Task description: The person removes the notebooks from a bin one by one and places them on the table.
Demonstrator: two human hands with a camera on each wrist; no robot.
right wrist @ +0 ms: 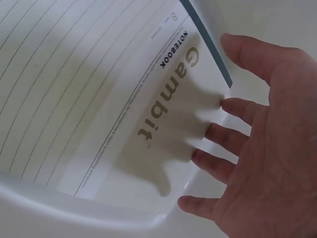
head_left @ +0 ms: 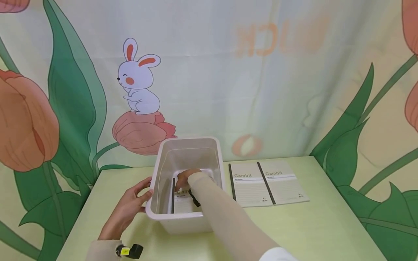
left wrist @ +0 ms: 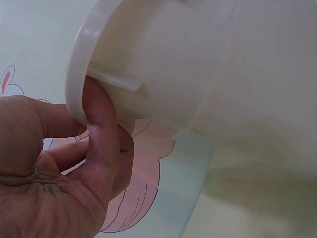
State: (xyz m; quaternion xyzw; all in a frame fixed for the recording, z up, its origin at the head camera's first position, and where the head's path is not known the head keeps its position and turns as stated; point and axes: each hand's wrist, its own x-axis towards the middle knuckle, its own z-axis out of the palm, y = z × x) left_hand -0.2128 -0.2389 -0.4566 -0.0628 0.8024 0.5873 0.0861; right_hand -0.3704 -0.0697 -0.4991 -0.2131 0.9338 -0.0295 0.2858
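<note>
A pale grey plastic bin [head_left: 189,226] stands on the table, tipped into view so its inside shows. My left hand [head_left: 128,201] grips the bin's left rim [left wrist: 79,69]; in the left wrist view its thumb and fingers pinch the lip from both sides. Down inside the bin lies a Gambit notebook [right wrist: 94,104] with a dark spine and lined cover. My right hand [right wrist: 272,144] is in the bin by the notebook's top edge, fingers spread and apart, fingertips right at that edge. The sleeved right forearm hides part of the bin's right side.
Two more Gambit notebooks [head_left: 249,185] lie side by side on the pale green table [head_left: 326,228], right of the bin. Behind the table hangs a curtain [head_left: 202,72] printed with a rabbit and tulips. A black wrist camera [head_left: 135,251] sits at my left sleeve.
</note>
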